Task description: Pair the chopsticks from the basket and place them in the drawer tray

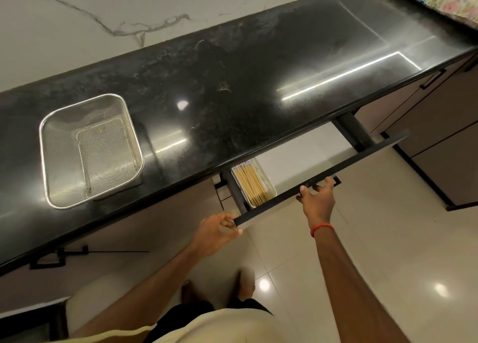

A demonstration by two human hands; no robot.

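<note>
The basket [62,141] sits empty on the counter [232,84]; the chopsticks [252,185] lie in the drawer tray [272,187], so sorting looks finished. The left hand [214,235] and right hand [318,200] grip the drawer front [362,154], likely to close it.

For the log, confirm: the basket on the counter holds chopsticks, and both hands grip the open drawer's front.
Not quite: the head view shows the basket empty; the chopsticks lie in the drawer's tray. The left hand and right hand do grip the open drawer's front.

Glossy black stone countertop [232,89], metal mesh basket [64,115], wooden chopsticks [252,185].
</note>
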